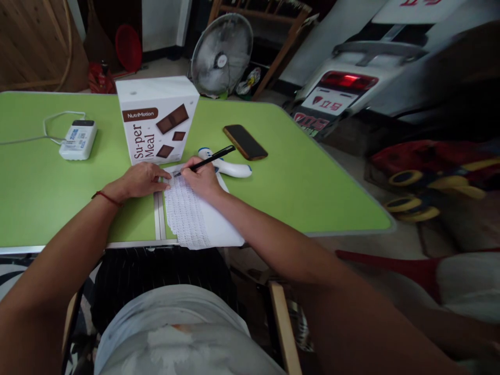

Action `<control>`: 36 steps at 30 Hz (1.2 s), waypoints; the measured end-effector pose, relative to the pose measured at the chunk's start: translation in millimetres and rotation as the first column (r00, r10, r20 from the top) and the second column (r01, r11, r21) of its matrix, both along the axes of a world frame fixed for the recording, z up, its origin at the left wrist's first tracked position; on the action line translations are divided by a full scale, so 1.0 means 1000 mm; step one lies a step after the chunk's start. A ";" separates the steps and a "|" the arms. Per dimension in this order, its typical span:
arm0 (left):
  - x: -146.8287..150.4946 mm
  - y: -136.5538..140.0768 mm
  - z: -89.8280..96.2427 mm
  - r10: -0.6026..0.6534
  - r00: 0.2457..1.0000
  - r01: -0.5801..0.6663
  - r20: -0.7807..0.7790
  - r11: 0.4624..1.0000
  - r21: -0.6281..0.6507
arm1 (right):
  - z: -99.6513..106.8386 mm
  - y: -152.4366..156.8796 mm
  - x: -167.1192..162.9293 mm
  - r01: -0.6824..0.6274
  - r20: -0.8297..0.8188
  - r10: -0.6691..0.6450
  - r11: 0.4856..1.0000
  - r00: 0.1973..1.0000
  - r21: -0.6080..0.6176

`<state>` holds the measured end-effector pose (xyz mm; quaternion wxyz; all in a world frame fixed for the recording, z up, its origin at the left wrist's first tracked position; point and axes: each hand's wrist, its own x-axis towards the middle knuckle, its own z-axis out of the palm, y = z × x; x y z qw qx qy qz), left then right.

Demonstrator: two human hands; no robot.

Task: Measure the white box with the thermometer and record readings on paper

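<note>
My right hand [201, 179] is closed around a black pen [214, 157], its tip down near the top left of a sheet of paper [185, 216]. Dense rows of handwriting cover the left part of the sheet, while its right part is blank and partly under my right forearm. My left hand [144, 178] rests at the sheet's upper left edge, thumb and index finger apart, holding nothing. Just behind the hands stands a white "Su-per Meal" box [156, 122]. A white and blue handheld device [232, 169], partly hidden by my right hand, lies beside the paper.
A phone [245, 141] lies on the green table [304, 182] to the right. At the left is a white plugged-in device [78, 139] with a cable. Beyond the table stand a fan [222, 54] and a scooter [351, 83] with a lit red light.
</note>
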<state>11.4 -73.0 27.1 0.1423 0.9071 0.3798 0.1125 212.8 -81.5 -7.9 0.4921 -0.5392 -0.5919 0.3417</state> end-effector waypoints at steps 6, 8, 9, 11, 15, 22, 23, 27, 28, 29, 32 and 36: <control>0.001 0.000 0.000 -0.001 1.000 0.001 0.004 1.000 -0.008 | -0.001 0.001 0.001 0.019 -0.003 -0.019 1.000 1.000 0.017; 0.002 0.000 0.001 0.013 1.000 -0.013 -0.007 1.000 -0.019 | -0.001 0.000 0.001 0.007 0.007 -0.007 1.000 1.000 0.023; 0.002 -0.001 0.002 0.016 1.000 -0.016 -0.010 1.000 -0.025 | -0.001 0.000 0.001 0.000 0.010 0.000 1.000 1.000 0.024; 0.003 -0.001 0.002 0.011 1.000 -0.011 -0.012 0.999 -0.031 | -0.001 0.000 0.001 0.003 0.004 -0.003 1.000 1.000 0.019; 0.002 -0.001 0.002 -0.001 1.000 0.001 -0.012 1.000 -0.008 | -0.001 0.001 0.000 0.028 -0.012 -0.028 1.000 1.000 -0.011; 0.002 0.000 0.001 -0.012 1.000 0.012 -0.002 1.000 0.005 | 0.001 0.000 0.001 0.000 0.045 -0.001 1.000 0.999 0.008; 0.002 0.000 0.001 -0.007 1.000 0.007 -0.006 1.000 0.004 | 0.001 0.000 0.001 0.001 0.048 -0.002 1.000 0.999 0.013; 0.002 -0.001 0.003 0.014 1.000 -0.015 -0.027 1.000 -0.006 | 0.001 -0.001 0.001 0.015 0.031 -0.015 1.000 0.999 0.008; 0.002 -0.001 0.003 0.015 1.000 -0.015 -0.026 1.000 -0.006 | 0.001 -0.001 0.001 0.022 0.021 -0.022 1.000 1.000 0.006; 0.002 -0.001 0.003 0.012 1.000 -0.012 -0.024 1.000 -0.007 | 0.001 0.000 0.001 0.029 0.012 -0.029 1.000 1.000 0.005; 0.002 -0.001 0.003 -0.003 1.000 0.003 -0.019 1.000 -0.011 | 0.001 0.000 0.000 0.030 0.009 -0.030 1.000 1.000 0.001; 0.001 0.000 0.000 -0.012 1.000 0.012 0.003 1.000 0.002 | 0.002 0.000 0.000 0.034 0.029 -0.034 0.999 0.999 -0.008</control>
